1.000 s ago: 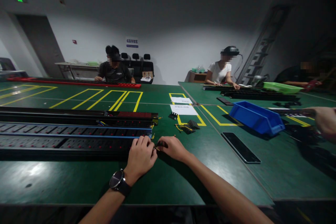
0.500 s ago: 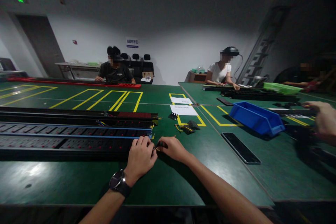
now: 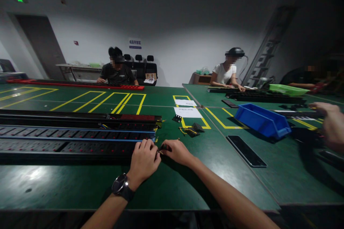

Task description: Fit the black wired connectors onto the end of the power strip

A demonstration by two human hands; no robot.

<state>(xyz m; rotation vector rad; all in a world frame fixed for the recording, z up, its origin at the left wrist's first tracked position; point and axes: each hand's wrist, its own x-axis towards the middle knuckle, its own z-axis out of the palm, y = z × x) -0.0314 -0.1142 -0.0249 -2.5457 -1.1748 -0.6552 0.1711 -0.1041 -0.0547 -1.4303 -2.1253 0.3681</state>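
My left hand [image 3: 144,160], with a watch on its wrist, is closed over the right end of the nearest long black power strip [image 3: 102,147], which has rows of sockets and red dots. My right hand [image 3: 177,151] meets it at that end, thumb and fingers pinched on a small black part [image 3: 167,147]; a bit of yellow wire shows close by. Its exact kind and how it joins the strip are hidden by my fingers. Behind lies another power strip [image 3: 80,134] between blue edges, with yellow-green wires at its right end.
Black parts with yellow wires [image 3: 194,129] lie beyond my right hand, near white paper sheets [image 3: 188,112]. To the right are a phone [image 3: 246,151], a blue bin [image 3: 262,121] and another person's hand [image 3: 329,120]. Two people sit across the green table [image 3: 172,189].
My hands stay in the same place on the strip's end, with hardly any visible motion. The view has shifted very slightly.
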